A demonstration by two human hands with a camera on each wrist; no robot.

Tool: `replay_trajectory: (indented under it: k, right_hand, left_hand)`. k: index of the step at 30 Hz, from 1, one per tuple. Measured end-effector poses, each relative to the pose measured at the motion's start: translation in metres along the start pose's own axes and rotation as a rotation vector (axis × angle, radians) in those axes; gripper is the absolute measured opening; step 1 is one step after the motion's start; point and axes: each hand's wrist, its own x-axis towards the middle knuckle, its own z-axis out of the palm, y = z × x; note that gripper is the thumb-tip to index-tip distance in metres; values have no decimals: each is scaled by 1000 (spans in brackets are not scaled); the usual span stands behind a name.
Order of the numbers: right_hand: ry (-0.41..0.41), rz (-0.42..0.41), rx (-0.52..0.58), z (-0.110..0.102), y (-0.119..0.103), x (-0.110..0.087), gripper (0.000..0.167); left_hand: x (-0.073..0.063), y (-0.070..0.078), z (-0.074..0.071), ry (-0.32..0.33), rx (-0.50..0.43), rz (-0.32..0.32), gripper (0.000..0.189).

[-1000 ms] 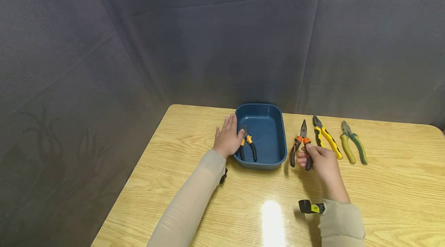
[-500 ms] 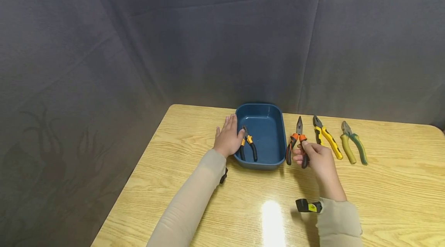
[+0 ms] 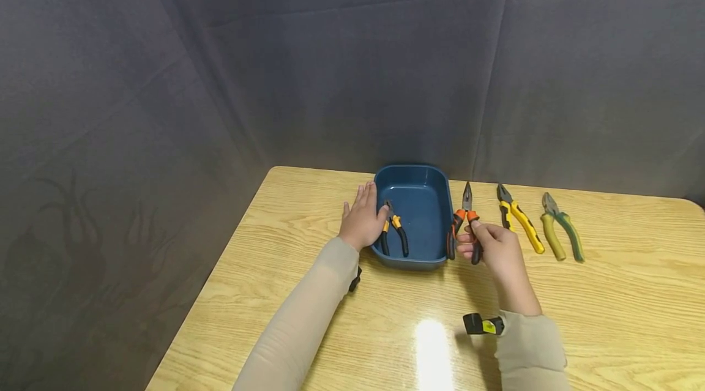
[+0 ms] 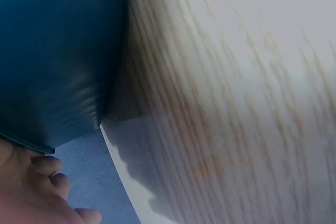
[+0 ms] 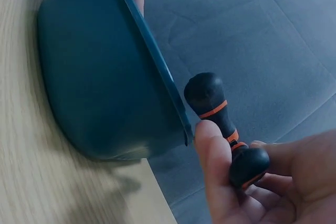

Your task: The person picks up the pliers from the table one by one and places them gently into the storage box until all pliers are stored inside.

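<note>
Pinching with the right grip [image 3: 498, 251], at the right-hand handle only, orange-and-black pliers [image 3: 459, 218], held above the counter [image 3: 617, 317] with nose pointing away. Find just left of that grip, close beside the loose handle, a blue tub [image 3: 413, 264]; cannot tell touching from apart at the rim. Braced along the tub's far side by the left grip [image 3: 361, 219], with straight fingers. Judging from this hold, best to pinch firmly, watch for swing in the loose handle, and raise both handles well clear if crossing the rim. Also note, inside the tub, black-handled pliers [image 3: 403, 241]; right of the right grip, yellow-and-black pliers [image 3: 525, 229], then olive-and-green pliers [image 3: 552, 238]. Can read no brand; below that grip, see a yellow label [image 3: 489, 327], too small to read.
</note>
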Motion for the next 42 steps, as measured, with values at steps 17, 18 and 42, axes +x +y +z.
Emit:
replay_trajectory:
  k: [17, 18, 42]
  right_hand:
    - [-31, -47, -11, 13, -12, 6, 48]
    - [-35, -49, -4, 14, -12, 7, 47]
    - [-67, -50, 13, 34, -22, 20, 43]
  left_hand:
    - [-3, 1, -3, 6, -10, 18, 69]
    - [-3, 1, -3, 7, -10, 18, 69]
    - [-1, 0, 0, 13, -6, 9, 69]
